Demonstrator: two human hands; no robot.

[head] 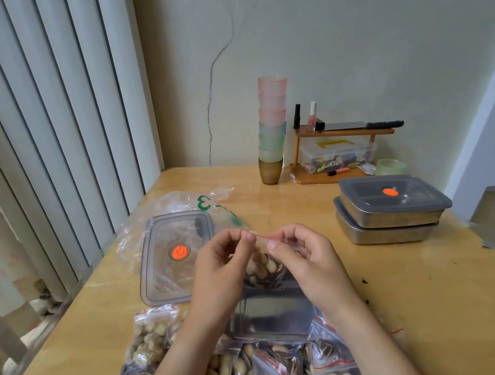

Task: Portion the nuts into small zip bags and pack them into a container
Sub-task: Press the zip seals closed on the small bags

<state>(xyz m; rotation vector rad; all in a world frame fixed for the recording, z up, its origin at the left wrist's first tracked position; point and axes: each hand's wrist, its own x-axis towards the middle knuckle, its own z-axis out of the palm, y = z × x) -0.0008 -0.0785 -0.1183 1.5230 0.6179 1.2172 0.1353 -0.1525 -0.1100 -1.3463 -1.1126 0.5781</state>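
We see the open steel container [271, 312] on the table [422, 288], apparently empty; above it our left hand [220, 268] and right hand [304, 253] pinch a nut-filled zip bag's [264, 268] red-striped top

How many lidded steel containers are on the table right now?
2, stacked at the right of the table: the upper lidded container sits on the lower lidded container. A loose lid lies at left; a further, open steel container sits under the hands.
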